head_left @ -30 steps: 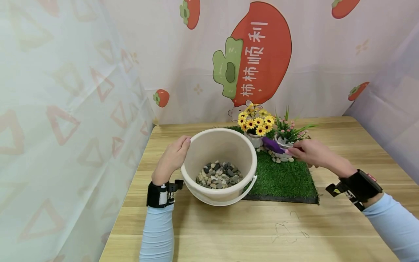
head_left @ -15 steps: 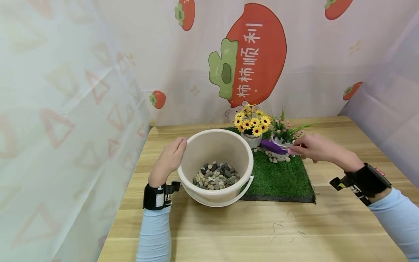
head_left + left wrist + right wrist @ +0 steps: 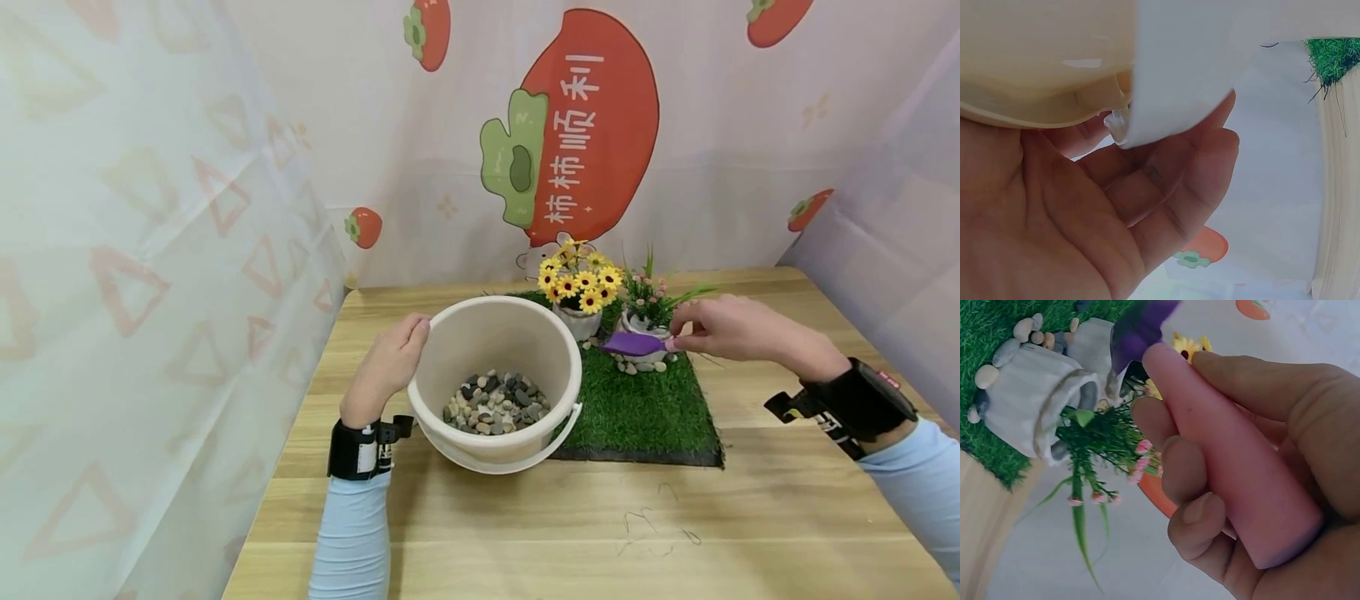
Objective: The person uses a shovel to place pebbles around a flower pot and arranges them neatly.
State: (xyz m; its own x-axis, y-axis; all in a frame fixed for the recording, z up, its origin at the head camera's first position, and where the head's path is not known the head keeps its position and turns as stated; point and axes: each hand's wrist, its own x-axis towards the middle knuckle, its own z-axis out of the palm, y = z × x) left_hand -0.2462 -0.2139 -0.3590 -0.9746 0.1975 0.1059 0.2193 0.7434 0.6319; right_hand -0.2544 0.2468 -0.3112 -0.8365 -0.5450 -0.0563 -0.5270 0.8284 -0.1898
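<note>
In the head view my left hand [image 3: 390, 358] grips the left rim of a beige bucket [image 3: 495, 329]. Its fingers curl around the rim from outside in the left wrist view. Grey, black and tan pebbles [image 3: 498, 404] lie at the bottom of the bucket. My right hand [image 3: 731, 327] holds a small garden trowel [image 3: 633, 343] by its pink handle [image 3: 1229, 456]. The purple blade points left, before a white pot [image 3: 1029, 394] of pink flowers [image 3: 651, 292], nearly level; no load shows on it. Small stones [image 3: 639, 367] ring that pot's base.
A second white pot [image 3: 579, 323] of yellow flowers [image 3: 581, 283] stands just left of the first one. Both stand on a green turf mat [image 3: 645, 421], partly behind the bucket. Loose dark strands lie on the wooden table [image 3: 570, 525] in front.
My right hand has risen a little, moved slightly right and turned, so the trowel blade has gone from tilted to nearly level. My left hand stays on the bucket's rim.
</note>
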